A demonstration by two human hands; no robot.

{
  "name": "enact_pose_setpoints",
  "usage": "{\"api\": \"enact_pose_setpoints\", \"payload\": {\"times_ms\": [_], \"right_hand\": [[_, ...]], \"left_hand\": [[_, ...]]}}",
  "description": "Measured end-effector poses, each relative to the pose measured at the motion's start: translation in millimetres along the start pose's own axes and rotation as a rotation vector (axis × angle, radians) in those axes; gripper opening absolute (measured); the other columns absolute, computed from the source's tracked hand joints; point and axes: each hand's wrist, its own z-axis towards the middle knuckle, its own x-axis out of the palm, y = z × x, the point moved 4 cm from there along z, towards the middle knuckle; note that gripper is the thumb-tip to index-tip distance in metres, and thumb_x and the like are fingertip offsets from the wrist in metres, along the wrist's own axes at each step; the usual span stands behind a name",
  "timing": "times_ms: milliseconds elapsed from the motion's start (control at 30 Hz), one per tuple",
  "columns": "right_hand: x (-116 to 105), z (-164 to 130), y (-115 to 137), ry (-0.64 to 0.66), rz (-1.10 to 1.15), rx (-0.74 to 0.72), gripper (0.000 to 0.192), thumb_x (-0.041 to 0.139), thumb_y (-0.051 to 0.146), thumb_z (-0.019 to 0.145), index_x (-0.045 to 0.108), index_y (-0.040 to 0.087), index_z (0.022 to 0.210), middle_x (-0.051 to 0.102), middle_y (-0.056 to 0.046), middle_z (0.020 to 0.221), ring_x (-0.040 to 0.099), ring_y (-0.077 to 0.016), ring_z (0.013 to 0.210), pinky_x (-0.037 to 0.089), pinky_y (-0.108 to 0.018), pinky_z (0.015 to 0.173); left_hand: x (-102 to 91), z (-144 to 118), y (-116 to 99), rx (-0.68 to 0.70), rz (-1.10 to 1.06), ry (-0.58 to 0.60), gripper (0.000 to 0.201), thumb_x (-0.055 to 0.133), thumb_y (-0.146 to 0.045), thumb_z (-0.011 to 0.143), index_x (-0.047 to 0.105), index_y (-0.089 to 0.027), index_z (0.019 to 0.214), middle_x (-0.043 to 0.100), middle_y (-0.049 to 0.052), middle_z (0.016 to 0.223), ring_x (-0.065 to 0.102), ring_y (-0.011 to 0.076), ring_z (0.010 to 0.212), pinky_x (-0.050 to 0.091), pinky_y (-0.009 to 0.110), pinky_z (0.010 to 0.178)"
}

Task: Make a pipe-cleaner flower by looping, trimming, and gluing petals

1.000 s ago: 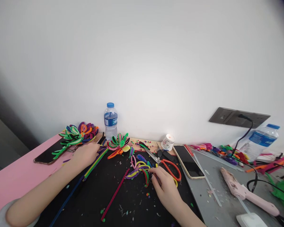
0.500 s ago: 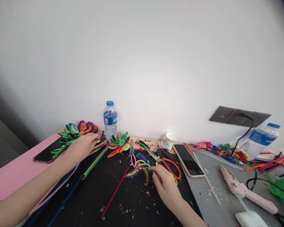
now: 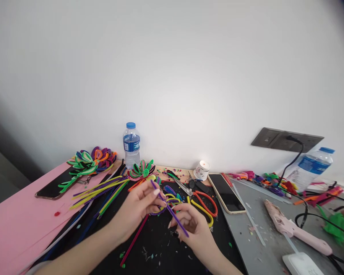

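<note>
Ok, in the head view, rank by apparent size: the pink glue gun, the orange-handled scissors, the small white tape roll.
1. Pink glue gun, though nearer the camera.
2. Orange-handled scissors.
3. Small white tape roll.

Print on the water bottle label is too blurred to read.

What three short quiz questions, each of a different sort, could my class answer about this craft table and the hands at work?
1. True or false: both hands hold the purple pipe cleaner.
2. Which lies beside the phone? A) scissors B) a stapler C) a ruler
3. Fill in: the water bottle by the wall has a ___ cap.

Key
1. True: left hand and right hand both grip it.
2. A, the scissors.
3. Blue.
</note>
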Motion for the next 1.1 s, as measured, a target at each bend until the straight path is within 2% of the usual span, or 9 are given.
{"api": "enact_pose_setpoints", "payload": {"times_ms": [133, 267, 467, 600, 733, 867, 1100], "right_hand": [[-6.5, 1.9, -3.5, -0.182, 0.295, 0.099, 0.021, 0.064, 0.024, 0.071, 0.054, 0.018, 0.089, 0.061, -0.002, 0.075, 0.045, -0.005, 0.043, 0.029, -0.014, 0.033], [-11.4, 3.6, -5.1, -0.211, 0.35, 0.11, 0.014, 0.063, 0.026, 0.073, 0.059, 0.015, 0.08, 0.052, 0.005, 0.05, 0.038, -0.0032, 0.037, 0.027, -0.014, 0.034], [-14.0, 6.7, -11.1, -0.224, 0.264, 0.142, 0.015, 0.066, 0.027, 0.07, 0.059, 0.014, 0.071, 0.058, 0.002, 0.055, 0.041, -0.0043, 0.038, 0.029, -0.016, 0.035], [-16.5, 9.6, -9.3, -0.224, 0.249, 0.121, 0.016, 0.066, 0.029, 0.07, 0.06, 0.014, 0.07, 0.058, 0.001, 0.055, 0.042, -0.0061, 0.039, 0.03, -0.017, 0.035], [-17.5, 10.5, -8.3, -0.224, 0.283, 0.108, 0.017, 0.067, 0.03, 0.069, 0.061, 0.015, 0.072, 0.062, -0.002, 0.064, 0.045, -0.0078, 0.044, 0.032, -0.018, 0.035], [-16.2, 9.6, -11.9, -0.207, 0.31, 0.143, 0.014, 0.067, 0.027, 0.069, 0.061, 0.015, 0.072, 0.061, 0.0, 0.059, 0.045, -0.0069, 0.041, 0.031, -0.017, 0.035], [-12.5, 9.5, -12.5, -0.17, 0.385, 0.193, 0.016, 0.07, 0.026, 0.066, 0.061, 0.015, 0.073, 0.065, -0.003, 0.069, 0.046, -0.0067, 0.043, 0.031, -0.017, 0.036]], "left_hand": [[17.7, 0.9, 34.7, -0.064, -0.086, 0.055, 0.015, 0.058, -0.03, 0.077, 0.054, -0.017, 0.084, 0.06, 0.0, 0.072, 0.059, 0.008, 0.066, 0.046, 0.015, 0.058], [17.7, 3.1, 50.4, -0.093, -0.081, 0.033, 0.018, 0.059, -0.032, 0.076, 0.055, -0.015, 0.081, 0.062, 0.002, 0.071, 0.059, 0.0093, 0.067, 0.046, 0.016, 0.059], [1.8, 6.4, 54.8, -0.053, -0.125, -0.119, 0.021, 0.061, -0.035, 0.073, 0.058, -0.016, 0.082, 0.057, -0.002, 0.061, 0.055, 0.0083, 0.058, 0.045, 0.017, 0.054], [-4.6, 6.2, 60.8, -0.084, -0.189, -0.193, 0.02, 0.065, -0.033, 0.07, 0.059, -0.017, 0.079, 0.056, -0.003, 0.062, 0.055, 0.0073, 0.057, 0.045, 0.015, 0.053], [-5.6, 7.7, 67.7, -0.141, -0.312, -0.206, 0.017, 0.068, -0.023, 0.068, 0.061, -0.016, 0.082, 0.06, 0.0, 0.069, 0.058, 0.0078, 0.064, 0.049, 0.015, 0.059], [-6.7, 8.5, 69.6, -0.179, -0.433, -0.248, 0.006, 0.062, -0.009, 0.073, 0.063, -0.013, 0.078, 0.061, 0.001, 0.07, 0.059, 0.0062, 0.063, 0.051, 0.013, 0.061], [-6.3, 5.4, 71.7, -0.226, -0.561, -0.284, 0.012, 0.055, -0.005, 0.078, 0.064, -0.011, 0.078, 0.063, 0.002, 0.07, 0.061, 0.0059, 0.059, 0.054, 0.012, 0.057]]}}
